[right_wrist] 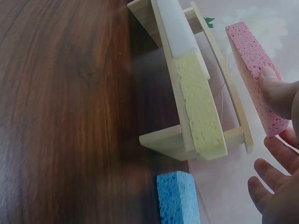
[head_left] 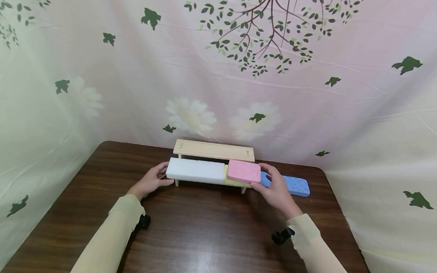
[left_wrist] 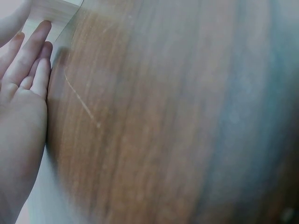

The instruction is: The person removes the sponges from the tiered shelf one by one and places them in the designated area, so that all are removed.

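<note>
A pink sponge (head_left: 244,171) is pinched between the thumb and fingers of my right hand (head_left: 275,190), held above the yellow sponge (right_wrist: 198,105). That yellow sponge lies on the lower step of a small wooden rack (head_left: 214,149), beside white foam blocks (head_left: 195,170) lined up along the same step. At the left end of the white blocks is my left hand (head_left: 153,180), its thumb in front and its fingers at the side. In the left wrist view its fingers (left_wrist: 35,51) reach out fairly straight near pale wood; contact is hard to tell.
A blue sponge (head_left: 296,186) lies on the dark wooden table (head_left: 205,227) to the right of the rack, partly behind my right hand. Behind the table hangs a printed cloth (head_left: 222,70) with leaves and flowers.
</note>
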`<state>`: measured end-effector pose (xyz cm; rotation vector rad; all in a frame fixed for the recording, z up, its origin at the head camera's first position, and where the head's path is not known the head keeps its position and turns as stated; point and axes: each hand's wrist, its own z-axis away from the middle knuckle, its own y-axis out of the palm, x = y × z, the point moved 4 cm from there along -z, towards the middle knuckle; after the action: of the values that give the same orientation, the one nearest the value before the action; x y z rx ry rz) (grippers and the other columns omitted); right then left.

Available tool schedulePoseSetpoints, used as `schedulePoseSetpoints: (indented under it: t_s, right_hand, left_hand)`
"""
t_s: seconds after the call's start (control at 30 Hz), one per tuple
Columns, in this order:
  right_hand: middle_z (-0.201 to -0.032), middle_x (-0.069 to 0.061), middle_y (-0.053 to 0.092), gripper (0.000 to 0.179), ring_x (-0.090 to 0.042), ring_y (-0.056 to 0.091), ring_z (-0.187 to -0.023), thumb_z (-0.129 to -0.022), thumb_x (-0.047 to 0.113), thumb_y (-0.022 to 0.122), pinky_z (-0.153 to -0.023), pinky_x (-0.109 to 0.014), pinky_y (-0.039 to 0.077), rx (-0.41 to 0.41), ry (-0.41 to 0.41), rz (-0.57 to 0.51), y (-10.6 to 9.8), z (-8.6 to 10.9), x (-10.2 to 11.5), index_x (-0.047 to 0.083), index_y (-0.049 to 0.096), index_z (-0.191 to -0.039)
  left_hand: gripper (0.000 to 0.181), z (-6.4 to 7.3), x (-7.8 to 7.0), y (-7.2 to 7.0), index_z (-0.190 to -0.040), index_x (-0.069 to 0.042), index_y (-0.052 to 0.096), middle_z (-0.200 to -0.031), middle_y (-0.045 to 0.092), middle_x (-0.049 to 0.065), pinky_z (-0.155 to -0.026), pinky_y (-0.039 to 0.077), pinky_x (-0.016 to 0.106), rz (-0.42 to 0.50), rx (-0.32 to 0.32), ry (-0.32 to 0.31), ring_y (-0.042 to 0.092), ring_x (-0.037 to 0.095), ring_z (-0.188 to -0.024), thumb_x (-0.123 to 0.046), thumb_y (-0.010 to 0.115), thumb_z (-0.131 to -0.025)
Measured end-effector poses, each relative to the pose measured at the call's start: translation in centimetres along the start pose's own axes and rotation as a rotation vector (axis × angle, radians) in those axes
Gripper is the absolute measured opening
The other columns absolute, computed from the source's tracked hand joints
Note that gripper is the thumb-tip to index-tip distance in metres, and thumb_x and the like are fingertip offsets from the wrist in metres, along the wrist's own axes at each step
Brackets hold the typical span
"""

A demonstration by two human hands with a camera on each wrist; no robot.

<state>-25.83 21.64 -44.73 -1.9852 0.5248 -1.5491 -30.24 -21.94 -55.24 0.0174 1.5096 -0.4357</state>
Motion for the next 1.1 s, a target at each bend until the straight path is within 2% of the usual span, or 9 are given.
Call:
schedulePoseSetpoints:
  t_s: [0.1, 0.43, 0.67, 0.8, 1.1]
  right_hand:
    - [-0.153, -0.017, 0.050, 0.073, -0.039, 0.047, -0.142, -0.092, 0.018, 0.084, -0.115, -0.063, 0.043, 0.001, -0.001, -0.005, -0.3, 0.7, -0.4, 0.005, 0.046, -0.153]
    - [-0.151, -0.011, 0.052, 0.073, -0.036, 0.048, -0.141, -0.090, 0.017, 0.086, -0.110, -0.063, 0.048, 0.011, -0.037, -0.024, -0.7, 2.9, -1.5, 0.012, 0.048, -0.153]
    - [-0.147, -0.011, 0.055, 0.073, -0.036, 0.055, -0.134, -0.090, 0.015, 0.086, -0.107, -0.060, 0.051, 0.014, -0.061, -0.017, -0.8, 4.5, -2.4, 0.007, 0.049, -0.152]
    - [-0.147, -0.013, 0.055, 0.074, -0.037, 0.058, -0.132, -0.090, 0.017, 0.086, -0.107, -0.056, 0.051, 0.019, -0.053, 0.022, -1.0, 5.6, -3.2, 0.006, 0.048, -0.153]
    - [-0.147, -0.015, 0.056, 0.074, -0.041, 0.058, -0.134, -0.088, 0.021, 0.088, -0.106, -0.056, 0.051, 0.030, -0.017, 0.061, -1.4, 7.4, -4.7, 0.008, 0.049, -0.150]
  left_hand:
    - [0.082, -0.1, 0.0, 0.0, -0.163, -0.005, 0.034, -0.158, 0.049, 0.022, -0.127, 0.027, 0.057, -0.009, -0.001, 0.001, 0.042, 0.039, -0.149, -0.012, 0.079, -0.095]
    - [0.083, -0.3, 0.3, -0.1, -0.163, -0.003, 0.031, -0.160, 0.044, 0.025, -0.127, 0.024, 0.059, 0.000, 0.005, -0.013, 0.039, 0.042, -0.151, -0.008, 0.077, -0.095]
    - [0.082, -0.1, 0.1, 0.1, -0.162, -0.004, 0.034, -0.158, 0.048, 0.023, -0.127, 0.027, 0.057, -0.018, 0.001, -0.004, 0.041, 0.039, -0.150, -0.012, 0.080, -0.094]
    - [0.082, 0.0, 0.0, 0.1, -0.161, -0.005, 0.036, -0.158, 0.049, 0.022, -0.127, 0.027, 0.057, -0.015, 0.000, -0.008, 0.042, 0.039, -0.149, -0.012, 0.081, -0.093]
    - [0.082, 0.0, -0.1, 0.1, -0.161, -0.005, 0.036, -0.159, 0.047, 0.022, -0.126, 0.028, 0.055, -0.006, -0.001, -0.011, 0.042, 0.039, -0.150, -0.012, 0.081, -0.093]
